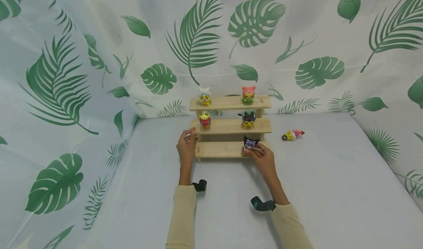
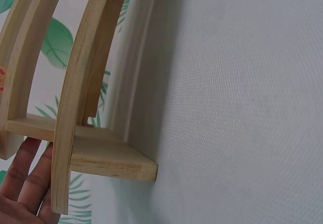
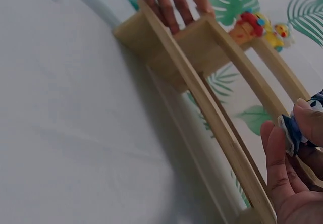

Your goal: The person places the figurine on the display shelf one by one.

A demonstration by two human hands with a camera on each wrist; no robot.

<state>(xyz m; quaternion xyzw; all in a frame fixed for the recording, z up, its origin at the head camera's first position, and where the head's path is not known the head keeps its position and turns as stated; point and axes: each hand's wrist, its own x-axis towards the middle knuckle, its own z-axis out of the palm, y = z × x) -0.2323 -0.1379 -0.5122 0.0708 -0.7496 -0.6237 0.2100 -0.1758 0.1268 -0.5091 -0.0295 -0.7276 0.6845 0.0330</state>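
A three-tier wooden display shelf stands on the table. My left hand holds its left end near the middle tier; in the left wrist view several fingers reach in behind the front board. Over the right part of the bottom tier, my right hand pinches a small black figurine with a purple bow between thumb and fingers. The right wrist view shows the blue-and-white underside of this figurine, partly covered by the thumb. Whether it touches the tier I cannot tell.
On the top tier stand a white-hooded figurine and a pink-hooded one. The middle tier bears a red figurine and a black-eared one. Right of the shelf, a pink-and-yellow figurine lies on its side. A leaf-print sheet hangs behind.
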